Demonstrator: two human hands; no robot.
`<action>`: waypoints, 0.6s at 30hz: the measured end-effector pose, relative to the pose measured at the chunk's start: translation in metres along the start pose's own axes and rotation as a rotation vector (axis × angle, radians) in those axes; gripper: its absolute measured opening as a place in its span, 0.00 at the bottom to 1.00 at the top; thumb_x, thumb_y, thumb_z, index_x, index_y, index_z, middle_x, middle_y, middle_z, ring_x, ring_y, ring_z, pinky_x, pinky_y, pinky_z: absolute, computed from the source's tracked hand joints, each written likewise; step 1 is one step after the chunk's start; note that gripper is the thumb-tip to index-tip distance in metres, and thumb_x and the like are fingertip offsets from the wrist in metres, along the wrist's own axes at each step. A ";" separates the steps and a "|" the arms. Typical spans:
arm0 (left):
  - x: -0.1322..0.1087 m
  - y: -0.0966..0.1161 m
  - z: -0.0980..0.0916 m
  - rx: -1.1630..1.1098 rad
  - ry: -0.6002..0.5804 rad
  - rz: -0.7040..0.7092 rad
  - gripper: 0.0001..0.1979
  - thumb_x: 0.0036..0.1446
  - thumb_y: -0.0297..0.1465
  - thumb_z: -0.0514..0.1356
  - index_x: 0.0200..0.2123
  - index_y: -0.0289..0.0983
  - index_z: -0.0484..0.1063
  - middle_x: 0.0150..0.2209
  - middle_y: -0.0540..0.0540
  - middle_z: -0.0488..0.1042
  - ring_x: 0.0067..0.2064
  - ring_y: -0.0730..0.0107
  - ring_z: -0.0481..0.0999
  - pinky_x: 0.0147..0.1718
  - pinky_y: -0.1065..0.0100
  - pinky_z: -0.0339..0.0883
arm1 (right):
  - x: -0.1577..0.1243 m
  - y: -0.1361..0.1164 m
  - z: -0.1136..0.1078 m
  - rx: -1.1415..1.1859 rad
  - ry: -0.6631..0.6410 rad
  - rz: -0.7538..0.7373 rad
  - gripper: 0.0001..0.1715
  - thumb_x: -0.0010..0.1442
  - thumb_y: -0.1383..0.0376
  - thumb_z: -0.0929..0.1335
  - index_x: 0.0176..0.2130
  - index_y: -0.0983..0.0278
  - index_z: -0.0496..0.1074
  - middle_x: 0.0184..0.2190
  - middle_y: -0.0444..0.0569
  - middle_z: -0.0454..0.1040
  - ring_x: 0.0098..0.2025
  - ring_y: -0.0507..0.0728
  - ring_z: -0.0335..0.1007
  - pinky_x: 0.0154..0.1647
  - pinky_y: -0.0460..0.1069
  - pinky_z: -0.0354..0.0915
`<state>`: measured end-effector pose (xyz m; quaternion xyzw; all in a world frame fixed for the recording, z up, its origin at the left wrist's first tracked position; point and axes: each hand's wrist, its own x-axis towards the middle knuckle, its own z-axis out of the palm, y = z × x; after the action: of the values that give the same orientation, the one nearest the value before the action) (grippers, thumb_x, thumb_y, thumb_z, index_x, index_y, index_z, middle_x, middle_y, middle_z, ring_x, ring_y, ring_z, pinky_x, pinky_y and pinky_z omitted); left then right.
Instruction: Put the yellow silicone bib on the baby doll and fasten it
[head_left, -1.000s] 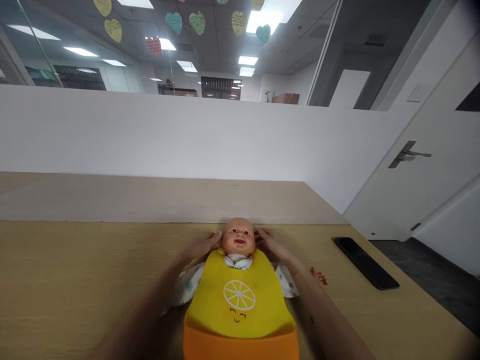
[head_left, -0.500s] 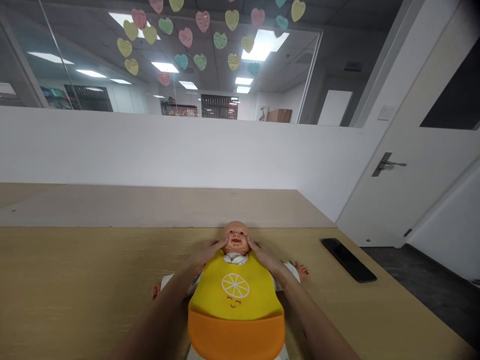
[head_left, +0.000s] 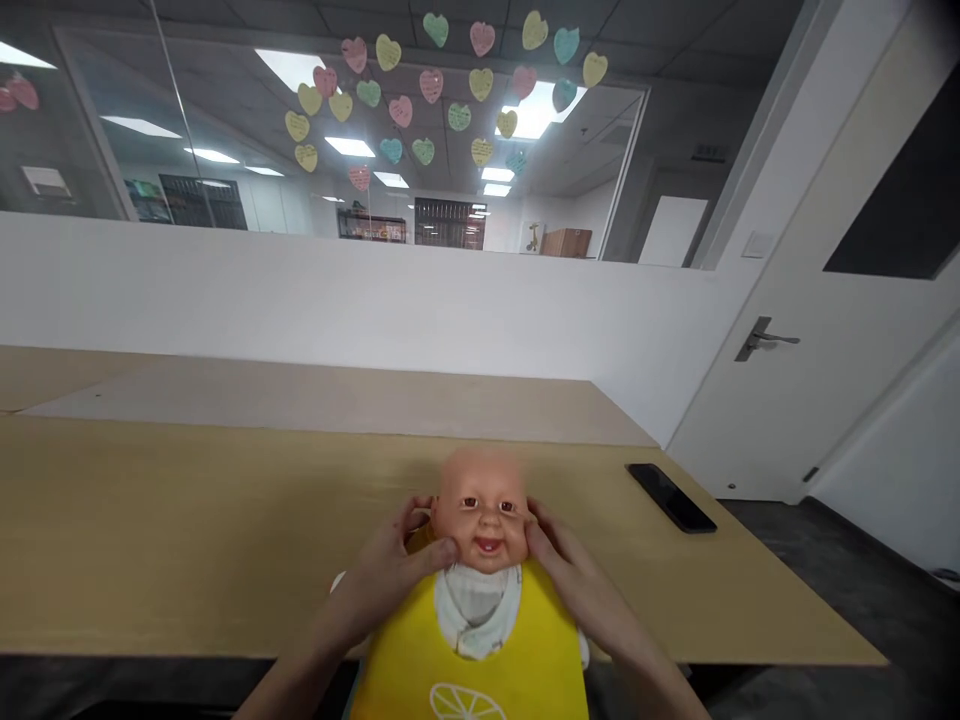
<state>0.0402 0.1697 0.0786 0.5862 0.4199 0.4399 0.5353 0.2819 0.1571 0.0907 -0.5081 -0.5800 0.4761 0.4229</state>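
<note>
A baby doll's head (head_left: 480,510) is held up in front of me, with its face turned toward me and its mouth open in a smile. My left hand (head_left: 397,565) cups the doll's right cheek and ear, and my right hand (head_left: 570,585) presses the other cheek. Below the chin hangs a yellow silicone bib (head_left: 472,680) with a lemon-slice print, over a white cloth collar (head_left: 476,610). The bib's lower part and the doll's body are out of view. The doll appears raised above the wooden table.
A light wooden table (head_left: 187,500) spans the view, with its front edge below the doll. A black smartphone (head_left: 671,497) lies face down or dark at its right. Behind stand a white partition wall (head_left: 337,300), glass with paper hearts above it, and a white door (head_left: 840,400) at right.
The doll has risen off the table toward me, held by the head in both hands, and now looks larger. The bib's orange pocket has dropped out of view, and the table's front edge has appeared.
</note>
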 end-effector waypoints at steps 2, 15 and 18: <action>-0.030 -0.001 0.003 0.005 -0.017 0.007 0.24 0.47 0.38 0.70 0.47 0.39 0.67 0.50 0.41 0.75 0.53 0.55 0.73 0.52 0.62 0.66 | -0.030 0.008 0.003 -0.030 0.006 0.011 0.46 0.55 0.41 0.68 0.64 0.63 0.63 0.64 0.58 0.60 0.68 0.69 0.51 0.69 0.62 0.45; -0.157 0.003 0.032 -0.068 -0.129 -0.082 0.40 0.28 0.39 0.77 0.49 0.43 0.70 0.47 0.42 0.76 0.51 0.46 0.73 0.50 0.57 0.66 | -0.130 0.063 0.003 0.275 -0.231 0.035 0.52 0.46 0.27 0.60 0.56 0.56 0.70 0.58 0.58 0.68 0.61 0.70 0.62 0.60 0.57 0.61; -0.166 -0.011 0.040 -0.009 -0.242 -0.089 0.41 0.29 0.42 0.75 0.51 0.45 0.72 0.43 0.46 0.78 0.45 0.49 0.75 0.46 0.59 0.67 | -0.118 0.085 0.000 0.437 -0.139 0.198 0.50 0.48 0.25 0.52 0.34 0.61 0.75 0.35 0.57 0.75 0.37 0.63 0.72 0.41 0.57 0.68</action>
<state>0.0358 0.0000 0.0552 0.6132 0.3758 0.3437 0.6038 0.3126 0.0429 0.0066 -0.4250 -0.4381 0.6633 0.4331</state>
